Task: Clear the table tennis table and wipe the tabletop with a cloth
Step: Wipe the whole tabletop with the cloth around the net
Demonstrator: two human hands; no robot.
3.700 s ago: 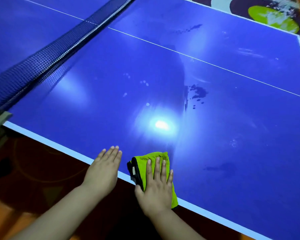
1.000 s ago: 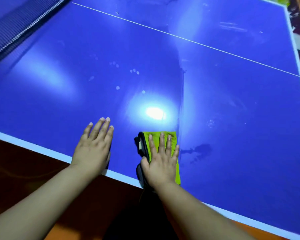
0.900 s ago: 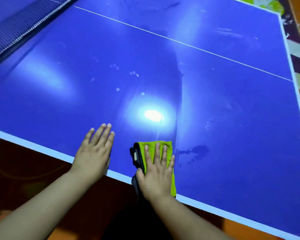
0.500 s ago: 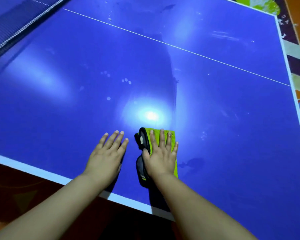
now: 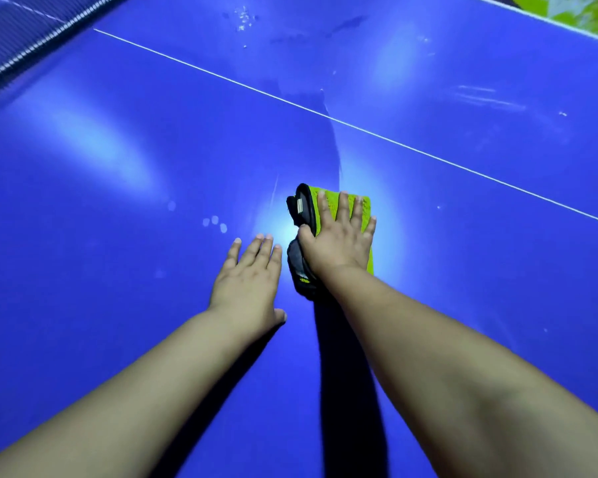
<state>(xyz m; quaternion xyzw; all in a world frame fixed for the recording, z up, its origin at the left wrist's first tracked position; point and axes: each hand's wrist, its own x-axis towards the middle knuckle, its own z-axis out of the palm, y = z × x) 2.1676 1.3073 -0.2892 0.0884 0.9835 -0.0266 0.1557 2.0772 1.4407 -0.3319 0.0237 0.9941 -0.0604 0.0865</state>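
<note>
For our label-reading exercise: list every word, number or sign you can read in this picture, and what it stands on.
No text here can be read.
The small tag on the green cloth: too small and blurred to read.
The tabletop: a plain white line only, no writing.

Two hands [image 5: 247,281] [image 5: 338,243], one cloth [image 5: 307,208], one table [image 5: 463,270]

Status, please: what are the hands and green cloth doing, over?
Right hand flat, pressing green cloth onto blue tabletop. Left hand flat on tabletop beside it. Smudges ahead beyond white line.
</note>
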